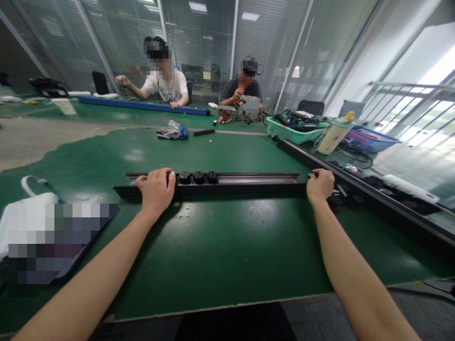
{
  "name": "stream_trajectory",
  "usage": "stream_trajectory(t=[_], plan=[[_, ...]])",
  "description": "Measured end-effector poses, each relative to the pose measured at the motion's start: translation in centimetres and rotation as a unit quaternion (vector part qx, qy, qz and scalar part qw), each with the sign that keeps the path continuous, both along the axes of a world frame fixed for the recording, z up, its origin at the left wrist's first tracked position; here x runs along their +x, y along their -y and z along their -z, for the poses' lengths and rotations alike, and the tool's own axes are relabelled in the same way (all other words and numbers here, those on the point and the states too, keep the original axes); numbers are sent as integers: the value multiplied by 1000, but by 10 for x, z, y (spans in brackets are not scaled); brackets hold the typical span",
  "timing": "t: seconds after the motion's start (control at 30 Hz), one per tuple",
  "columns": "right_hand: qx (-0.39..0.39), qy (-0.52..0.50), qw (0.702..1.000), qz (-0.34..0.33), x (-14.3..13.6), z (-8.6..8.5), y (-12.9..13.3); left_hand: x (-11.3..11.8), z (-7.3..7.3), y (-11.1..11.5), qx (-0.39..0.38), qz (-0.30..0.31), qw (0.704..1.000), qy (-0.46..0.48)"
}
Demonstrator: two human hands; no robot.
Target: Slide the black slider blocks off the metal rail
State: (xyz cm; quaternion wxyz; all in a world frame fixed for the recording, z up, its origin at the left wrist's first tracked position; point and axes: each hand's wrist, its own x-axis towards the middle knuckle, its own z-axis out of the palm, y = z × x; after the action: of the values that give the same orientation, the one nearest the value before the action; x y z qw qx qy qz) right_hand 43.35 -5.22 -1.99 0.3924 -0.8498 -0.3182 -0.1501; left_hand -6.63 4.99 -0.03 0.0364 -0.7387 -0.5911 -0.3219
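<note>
A long black metal channel (245,189) lies across the green table in front of me. Three round-topped black socket modules (198,177) show in a row inside it, just right of my left hand. My left hand (157,190) is closed over the channel's left part, hiding what lies under its fingers. At the channel's right end, my right hand (321,185) is closed in a pinch. A small bit of something shows at its fingertips, too small to name.
A long black rail (373,210) runs diagonally on the right beside loose black parts. Behind it stand a green basket (295,132) of cables, a yellowish bottle (332,136) and a blue basket (378,139). Gloves (173,130) lie farther back. Two people work across the table.
</note>
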Motion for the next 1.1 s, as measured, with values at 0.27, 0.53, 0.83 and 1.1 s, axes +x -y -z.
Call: stream_trajectory(t=[0.27,0.53,0.83,1.1], plan=[[-27,6,999,43,15,15,4,0,-1,0,-4,-1,1000,2],[-10,45,996,78,15,16,1,-1,0,0,6,4,1000,6],[19,116,992,-44,-45,-7,-13,0,0,-1,7,6,1000,4],[-17,184,862,-471,-173,-9,-13,0,1,0,11,7,1000,6]])
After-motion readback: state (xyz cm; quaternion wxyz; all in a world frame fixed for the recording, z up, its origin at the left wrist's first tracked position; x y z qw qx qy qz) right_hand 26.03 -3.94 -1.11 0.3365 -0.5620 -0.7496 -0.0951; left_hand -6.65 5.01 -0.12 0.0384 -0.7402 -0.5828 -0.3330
